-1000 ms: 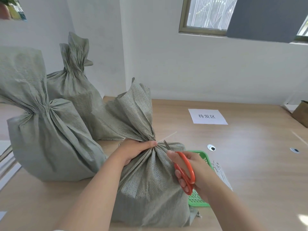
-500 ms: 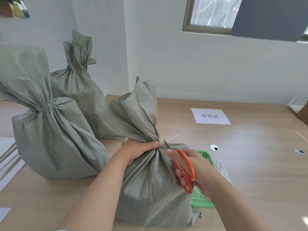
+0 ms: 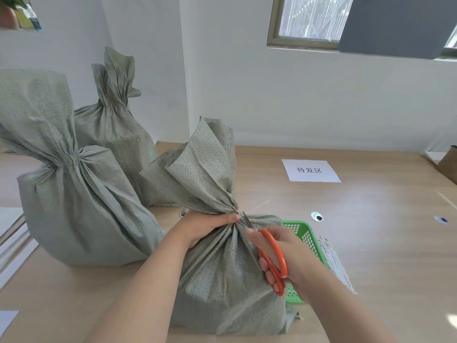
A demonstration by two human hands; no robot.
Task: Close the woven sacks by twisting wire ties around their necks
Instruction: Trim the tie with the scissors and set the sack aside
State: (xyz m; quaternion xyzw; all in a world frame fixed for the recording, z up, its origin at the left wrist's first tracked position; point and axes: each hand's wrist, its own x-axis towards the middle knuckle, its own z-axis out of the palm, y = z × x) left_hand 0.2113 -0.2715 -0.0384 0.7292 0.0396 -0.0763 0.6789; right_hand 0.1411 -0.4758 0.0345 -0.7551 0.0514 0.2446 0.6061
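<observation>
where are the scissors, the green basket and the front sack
scissors (image 3: 278, 246), head view, on the orange handle loop
green basket (image 3: 305, 235), head view, on its mesh side wall
front sack (image 3: 222, 280), head view, on its body below the gathered neck

Very little moved. Left hand (image 3: 207, 227) gripping the sack neck (image 3: 230, 210) has edged slightly right versus 1 s ago, and the neck went with it. Right hand (image 3: 286, 253) with the orange scissors (image 3: 273, 261) has dropped a touch, index fingertip lower on the sack. Blade tips now sit closer to the left thumb. Wire tail (image 3: 259, 204) past the blades shows shorter and fainter. View drifted: cardboard box (image 3: 448, 164) at the right edge, nearly cut off 0.5 s ago, is back in frame.
</observation>
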